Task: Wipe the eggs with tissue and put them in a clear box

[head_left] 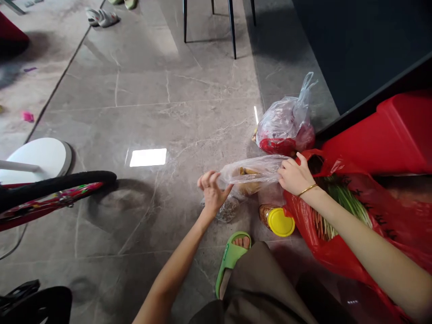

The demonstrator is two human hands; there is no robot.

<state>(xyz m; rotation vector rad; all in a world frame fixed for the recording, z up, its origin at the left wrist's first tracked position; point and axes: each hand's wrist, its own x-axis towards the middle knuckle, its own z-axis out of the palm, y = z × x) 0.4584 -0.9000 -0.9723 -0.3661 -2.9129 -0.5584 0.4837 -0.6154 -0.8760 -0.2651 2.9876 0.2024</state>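
Observation:
A clear plastic bag (253, 173) with brownish pieces inside is stretched between my two hands, just above the grey marble floor. My left hand (212, 191) pinches its left end, fingers closed on the plastic. My right hand (295, 175), with a gold bangle on the wrist, grips the right end. Under the bag lie a second small clear bag (229, 209) of dark grains and a jar on its side with a yellow lid (280, 221).
A big red plastic bag (381, 211) with green stalks (344, 198) lies at the right, a red stool (388, 135) behind it. A knotted clear bag (286, 123) of red items sits farther off. My foot in a green slipper (231, 256) is below. A bicycle wheel (54, 184) and white round base (37, 157) stand at the left.

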